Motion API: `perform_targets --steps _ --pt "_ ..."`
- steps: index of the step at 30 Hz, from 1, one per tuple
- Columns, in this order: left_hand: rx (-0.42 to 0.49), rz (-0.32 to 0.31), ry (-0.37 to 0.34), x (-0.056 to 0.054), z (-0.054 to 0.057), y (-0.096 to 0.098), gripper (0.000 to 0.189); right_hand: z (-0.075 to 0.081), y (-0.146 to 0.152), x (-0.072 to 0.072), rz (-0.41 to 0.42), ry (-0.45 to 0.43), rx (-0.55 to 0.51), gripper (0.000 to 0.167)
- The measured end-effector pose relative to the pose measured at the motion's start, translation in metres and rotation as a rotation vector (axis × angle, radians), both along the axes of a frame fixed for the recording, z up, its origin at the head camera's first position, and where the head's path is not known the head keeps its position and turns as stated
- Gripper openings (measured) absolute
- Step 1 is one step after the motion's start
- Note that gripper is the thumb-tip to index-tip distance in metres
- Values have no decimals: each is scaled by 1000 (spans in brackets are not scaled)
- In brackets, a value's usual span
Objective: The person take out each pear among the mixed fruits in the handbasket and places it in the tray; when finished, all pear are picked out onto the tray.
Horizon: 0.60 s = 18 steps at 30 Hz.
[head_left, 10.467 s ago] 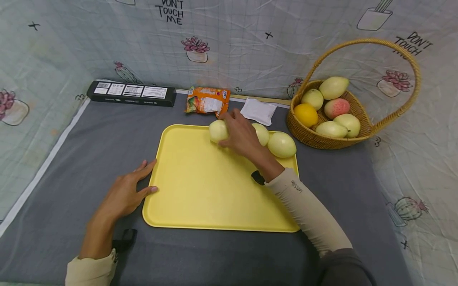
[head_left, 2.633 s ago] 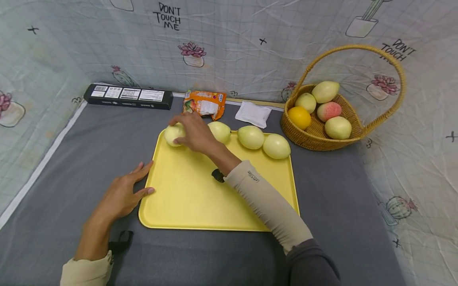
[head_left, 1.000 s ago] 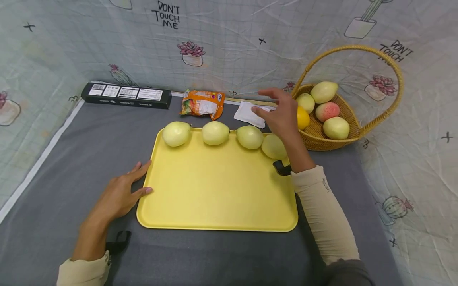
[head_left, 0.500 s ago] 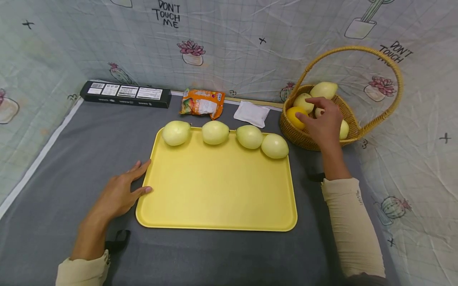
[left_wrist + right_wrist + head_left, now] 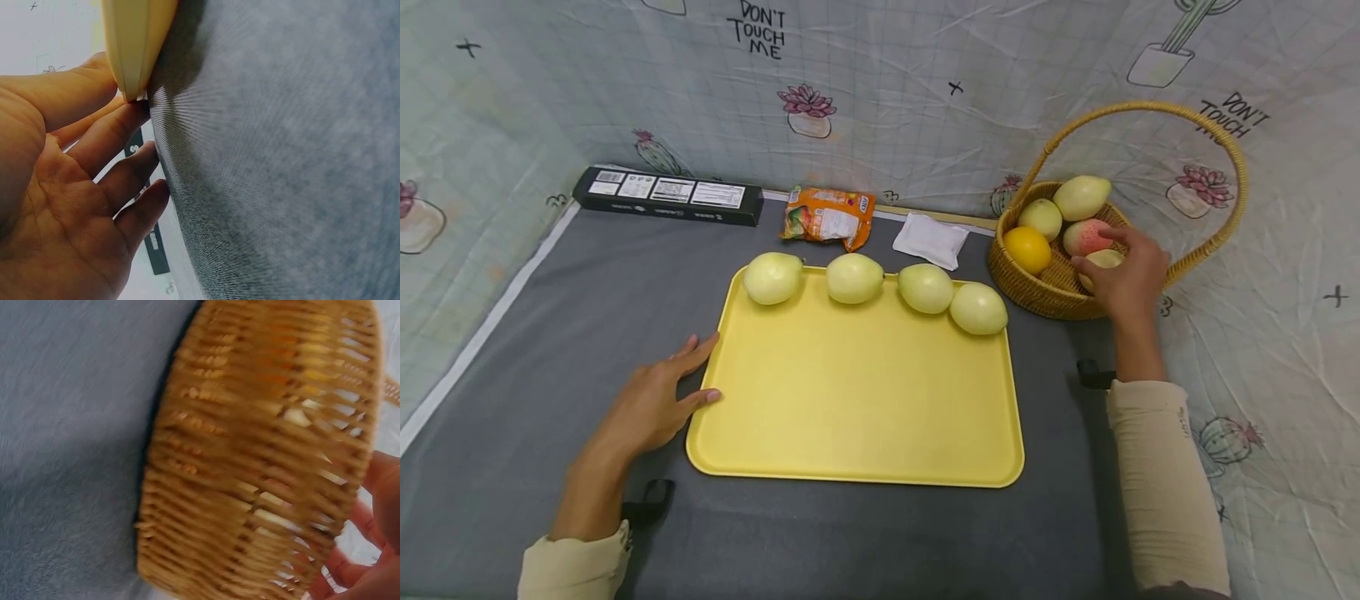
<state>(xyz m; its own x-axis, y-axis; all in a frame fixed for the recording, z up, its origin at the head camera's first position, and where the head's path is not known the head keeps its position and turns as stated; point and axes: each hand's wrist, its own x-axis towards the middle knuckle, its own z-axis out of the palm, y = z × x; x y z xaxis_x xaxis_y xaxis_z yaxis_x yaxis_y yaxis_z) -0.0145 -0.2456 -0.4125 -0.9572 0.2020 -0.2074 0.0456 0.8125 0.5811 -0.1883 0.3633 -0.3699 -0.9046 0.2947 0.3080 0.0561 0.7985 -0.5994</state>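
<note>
Head view: sheeting (image 5: 880, 108) surrounds grey cloth (image 5: 850, 533); spread left hand (image 5: 655, 402) touches tray (image 5: 857, 383); right hand (image 5: 1132, 277) curves, grip unclear.

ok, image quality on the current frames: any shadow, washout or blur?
Head: mostly sharp, yellow tray evenly lit, soft shadow on the grey cloth beside the right sleeve. Left wrist: printed backdrop almost washed out to white, grey cloth soft toward the right edge. Right wrist: blurriest view, weave of the wicker basket smeared, grey cloth indistinct.
</note>
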Motion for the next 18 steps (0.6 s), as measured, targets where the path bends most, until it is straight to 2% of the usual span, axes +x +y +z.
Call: perform_targets --steps 2,6,11,18 --pt "0 1 -3 0 0 0 90 -3 5 -1 -7 -21 35 63" --pt "-6 -3 -3 0 0 1 90 -5 11 -4 -32 -135 86 69" --pt "-1 -14 16 0 -1 0 89 -6 15 -10 -17 -234 159 72" --pt "8 -12 15 1 0 0 90 -8 17 -9 24 -235 162 69"
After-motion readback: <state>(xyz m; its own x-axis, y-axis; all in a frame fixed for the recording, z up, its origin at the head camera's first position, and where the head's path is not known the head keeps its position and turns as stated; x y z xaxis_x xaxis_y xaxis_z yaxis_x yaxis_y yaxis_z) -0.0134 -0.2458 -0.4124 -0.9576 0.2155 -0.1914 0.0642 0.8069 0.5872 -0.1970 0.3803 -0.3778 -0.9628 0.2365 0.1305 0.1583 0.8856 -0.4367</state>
